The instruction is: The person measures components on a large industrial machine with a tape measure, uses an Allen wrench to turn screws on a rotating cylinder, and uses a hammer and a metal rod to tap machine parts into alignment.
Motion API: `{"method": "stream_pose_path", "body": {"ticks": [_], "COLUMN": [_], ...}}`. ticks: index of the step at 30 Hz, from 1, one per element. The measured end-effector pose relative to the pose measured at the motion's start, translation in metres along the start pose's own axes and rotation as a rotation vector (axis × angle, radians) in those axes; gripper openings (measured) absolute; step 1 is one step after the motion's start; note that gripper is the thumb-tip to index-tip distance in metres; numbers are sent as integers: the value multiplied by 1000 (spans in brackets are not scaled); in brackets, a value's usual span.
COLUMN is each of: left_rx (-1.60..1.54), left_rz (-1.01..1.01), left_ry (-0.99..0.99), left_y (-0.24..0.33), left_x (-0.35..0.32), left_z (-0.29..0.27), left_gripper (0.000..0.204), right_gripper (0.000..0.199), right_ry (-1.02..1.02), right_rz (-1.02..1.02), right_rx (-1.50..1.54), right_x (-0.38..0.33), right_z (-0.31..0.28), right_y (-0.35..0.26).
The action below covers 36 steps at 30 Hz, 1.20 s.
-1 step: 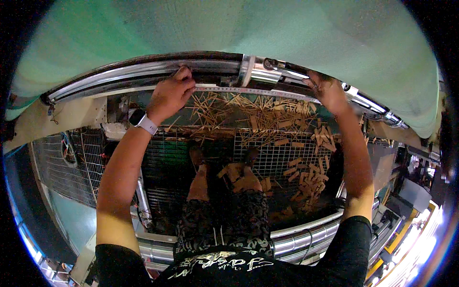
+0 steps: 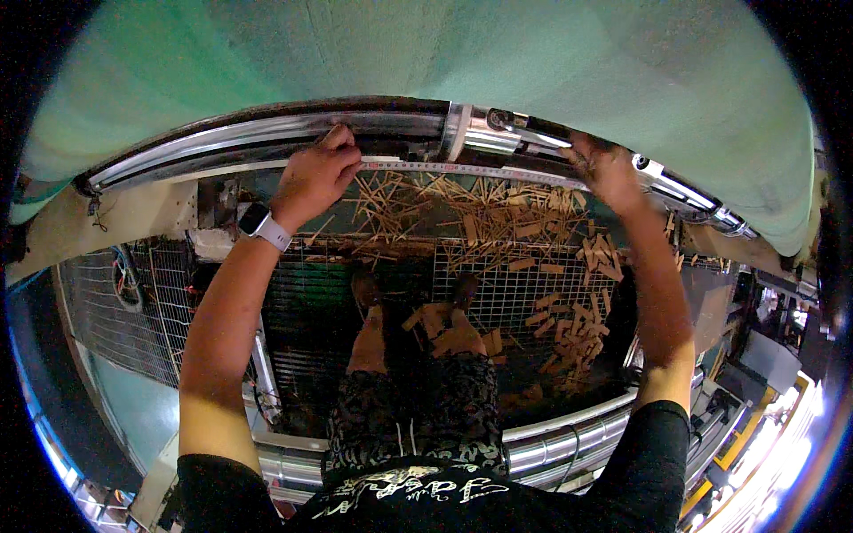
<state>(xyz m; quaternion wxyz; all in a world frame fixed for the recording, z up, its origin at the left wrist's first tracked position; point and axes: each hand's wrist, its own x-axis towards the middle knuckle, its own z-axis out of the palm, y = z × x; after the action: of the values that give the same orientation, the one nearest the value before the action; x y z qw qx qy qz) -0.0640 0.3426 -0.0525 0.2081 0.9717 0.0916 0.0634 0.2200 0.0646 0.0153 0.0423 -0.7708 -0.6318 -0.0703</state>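
Observation:
A long metal rail (image 2: 240,135) runs across in front of me, below a big green covering. My left hand (image 2: 315,173) rests against its left-centre part with curled fingers, thumb and forefinger pressed together; what lies between them is hidden. A white measuring strip (image 2: 480,168) with printed marks stretches along the near side of the rail, from beside my left hand toward the right one. My right hand (image 2: 609,173) is at the rail's right part, its fingers bent beside a shiny rod (image 2: 542,139). Shadow hides what those fingertips grip. Left of the rod sits a silver collar (image 2: 458,129).
The green covering (image 2: 426,53) bulges over the far side. Beneath the rail, thin wooden sticks (image 2: 391,204) and flat wood pieces (image 2: 577,333) lie scattered over a metal grating (image 2: 498,298). Silver rollers (image 2: 569,444) are close to my legs. A wire mesh panel (image 2: 124,302) stands left.

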Motion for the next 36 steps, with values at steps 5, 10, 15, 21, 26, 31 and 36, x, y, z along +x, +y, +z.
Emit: {"method": "stream_pose_path", "body": {"ticks": [5,10,15,21,26,31,36], "left_rx": [-9,0,60,188,167,37,59], "left_rz": [64,73,46,-1,188,208,43], "left_ry": [136,142,79,-72,60,66,51], "left_y": [2,3,0,3,-7,16,35], "left_x": [0,2,0,0,-8,-3,-1], "left_z": [1,-2,1,-8,-8,-6,8], "left_gripper": [8,8,10,15,10,15,18], "right_gripper": [31,30,27,30,22,15,26], "right_ry": [-24,201,43,75,-4,-264,-446], "right_rz": [586,533,395,607,1098,718,751], "right_rx": [378,418,453,668,777,1316,1444], "right_x": [-29,-26,-11,-29,-76,-105,-114], "right_z": [46,56,25,26,15,31,42], "right_y": [-45,-56,-31,-38,-106,-199,-253]}}
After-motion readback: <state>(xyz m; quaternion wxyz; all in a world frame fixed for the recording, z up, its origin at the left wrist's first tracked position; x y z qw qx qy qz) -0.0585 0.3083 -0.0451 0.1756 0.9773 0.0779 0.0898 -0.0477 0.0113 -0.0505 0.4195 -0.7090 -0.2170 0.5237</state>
